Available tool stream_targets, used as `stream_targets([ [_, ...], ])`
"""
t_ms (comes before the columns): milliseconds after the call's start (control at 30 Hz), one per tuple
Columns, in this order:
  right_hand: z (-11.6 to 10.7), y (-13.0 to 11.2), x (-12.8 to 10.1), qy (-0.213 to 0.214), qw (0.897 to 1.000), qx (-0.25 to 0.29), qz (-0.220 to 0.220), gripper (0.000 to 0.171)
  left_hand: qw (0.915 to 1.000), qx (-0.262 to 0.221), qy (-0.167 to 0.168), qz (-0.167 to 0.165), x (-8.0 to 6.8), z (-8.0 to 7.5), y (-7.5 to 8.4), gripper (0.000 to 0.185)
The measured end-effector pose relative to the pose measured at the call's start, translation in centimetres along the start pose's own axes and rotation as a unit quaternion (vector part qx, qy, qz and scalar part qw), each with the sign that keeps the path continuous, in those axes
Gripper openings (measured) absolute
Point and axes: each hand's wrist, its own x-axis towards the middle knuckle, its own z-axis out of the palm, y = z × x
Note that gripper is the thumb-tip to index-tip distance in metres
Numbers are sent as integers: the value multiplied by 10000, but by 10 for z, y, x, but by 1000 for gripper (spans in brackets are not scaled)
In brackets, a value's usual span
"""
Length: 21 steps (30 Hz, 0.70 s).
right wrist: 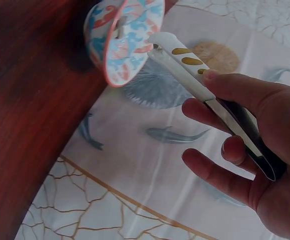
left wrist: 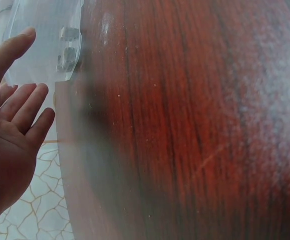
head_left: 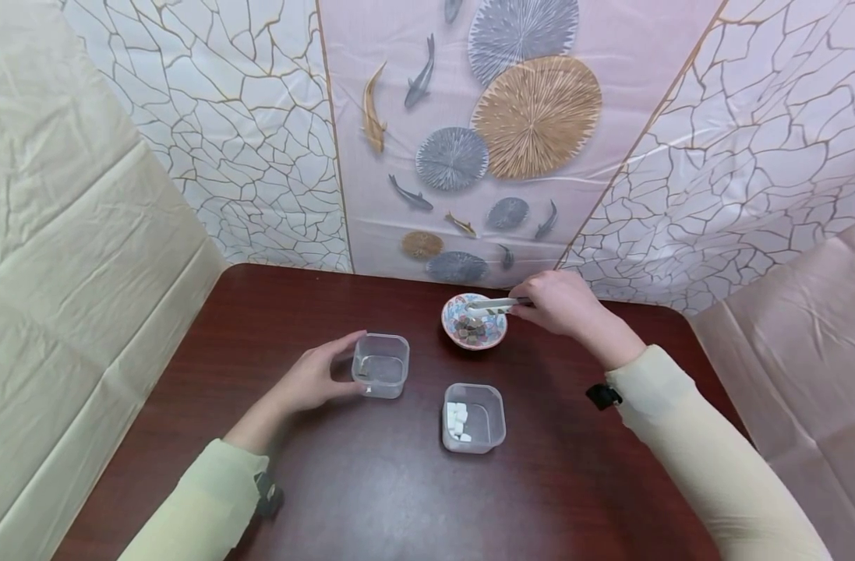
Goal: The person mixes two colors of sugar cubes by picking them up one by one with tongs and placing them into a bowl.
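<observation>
My right hand [head_left: 556, 304] holds a pair of tongs [right wrist: 194, 80] with white, gold-marked arms and a black handle end. Their tips reach over a patterned bowl [head_left: 455, 312] with a red rim, in which several brownish-grey pieces [head_left: 472, 333] lie. In the right wrist view, a small dark bit [right wrist: 156, 46] shows between the nearly closed tips. My left hand [head_left: 315, 378] grips a clear plastic box [head_left: 381, 343] at its left side, thumb at the near corner and fingers at the far one. A small greyish piece [head_left: 363, 368] sits inside near the left wall.
A second clear box [head_left: 493, 421], with several white cubes [head_left: 457, 421] along its left side, stands nearer on the dark wooden table [head_left: 357, 483]. Patterned cloth [head_left: 273, 156] hangs behind the table's far edge, with beige cloth [head_left: 69, 257] at the sides.
</observation>
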Motion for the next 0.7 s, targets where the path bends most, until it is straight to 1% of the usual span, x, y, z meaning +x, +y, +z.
stream_targets([
  [167,10,5,5,-148,9998,-79,92,4,10000,-24,-10,-24,0,0,0,91],
  [400,21,8,12,-284,9992,-186,218,9,10000,-21,-4,-12,0,1,-2,91],
  [567,22,8,13,-354,9986,-266,278,12,10000,0,-35,-79,1,1,-1,92],
  [700,17,6,12,-301,9990,-172,296,12,9999,10,-60,-133,1,1,-1,92],
])
